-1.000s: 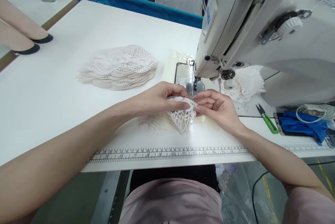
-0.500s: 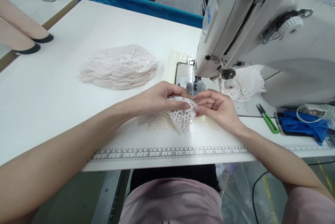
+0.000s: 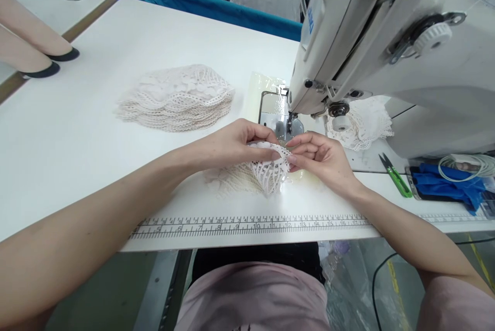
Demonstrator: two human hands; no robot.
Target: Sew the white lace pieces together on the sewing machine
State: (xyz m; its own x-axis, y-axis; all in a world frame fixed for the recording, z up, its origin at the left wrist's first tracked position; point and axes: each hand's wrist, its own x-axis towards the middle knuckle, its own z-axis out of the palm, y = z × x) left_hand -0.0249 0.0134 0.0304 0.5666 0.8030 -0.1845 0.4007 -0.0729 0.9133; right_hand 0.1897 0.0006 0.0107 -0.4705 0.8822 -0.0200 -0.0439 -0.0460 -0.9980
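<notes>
A white lace piece [image 3: 266, 176] is held between my two hands, just in front of the sewing machine's needle area [image 3: 289, 126]. My left hand [image 3: 247, 143] is closed, pinching the lace between thumb and fingers along its upper edge. From the other side, my right hand [image 3: 319, 158] pinches the lace's right edge with thumb and fingertips. Part of the lace is hidden under my left hand, and its lower left part lies on the table. The metal plate and presser foot sit just beyond my fingertips.
Left of the machine lies a stack of lace pieces [image 3: 178, 99]. More lace [image 3: 359, 125] rests under the machine arm [image 3: 386, 63]. Green-handled thread snips [image 3: 398, 179] and a blue cloth [image 3: 448, 184] lie at right. A printed ruler [image 3: 247, 226] runs along the table's front edge.
Both hands keep their pinch on the lace almost unmoved. The view has shifted very slightly.
</notes>
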